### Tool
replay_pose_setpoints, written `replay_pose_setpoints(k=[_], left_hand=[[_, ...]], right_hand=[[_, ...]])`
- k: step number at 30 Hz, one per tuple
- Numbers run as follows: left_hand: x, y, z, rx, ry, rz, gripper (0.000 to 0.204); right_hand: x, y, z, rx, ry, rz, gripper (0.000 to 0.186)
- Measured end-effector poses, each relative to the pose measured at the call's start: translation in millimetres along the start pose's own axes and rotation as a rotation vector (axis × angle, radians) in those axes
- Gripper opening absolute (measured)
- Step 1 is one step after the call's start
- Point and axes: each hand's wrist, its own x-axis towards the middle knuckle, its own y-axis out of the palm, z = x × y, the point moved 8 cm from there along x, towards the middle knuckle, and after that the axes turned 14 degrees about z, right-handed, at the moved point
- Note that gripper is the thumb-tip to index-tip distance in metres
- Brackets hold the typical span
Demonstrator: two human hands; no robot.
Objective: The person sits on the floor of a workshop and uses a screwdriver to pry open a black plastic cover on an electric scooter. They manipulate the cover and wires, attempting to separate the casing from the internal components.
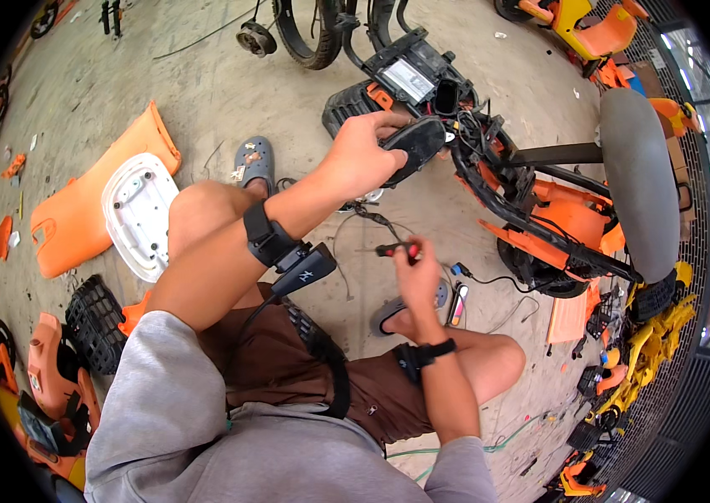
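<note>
My left hand (359,151) grips a flat black oval part (418,142) at the partly dismantled scooter's frame, among dark cables and fittings around its black housing (409,80). My right hand (409,267) is closed round a small red-and-black tool (390,249), lower down and apart from the frame, near hanging wires. The scooter's grey seat (636,184) sticks out to the right above orange body panels (573,218). A small pale elongated item (458,303) lies on the floor beside my right foot.
An orange panel (62,235) and a white plastic plate (137,214) lie at left, near a black grate (91,323) and orange scooter bodies (53,377). A loose wheel assembly (256,38) lies at the back. Yellow parts (652,344) and cables line the right side.
</note>
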Motion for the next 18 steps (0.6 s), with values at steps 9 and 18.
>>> replay_pose_setpoints(k=[9, 18], left_hand=[[-0.6, -0.1, 5.7, -0.162, -0.116, 0.008, 0.063], [3.9, -0.1, 14.3, -0.196, -0.113, 0.018, 0.072]], right_hand=[[-1.3, 70.2, -71.2, -0.192, -0.08, 0.156, 0.034], [1.7, 77.4, -89.1, -0.151, 0.046, 0.168, 0.038]])
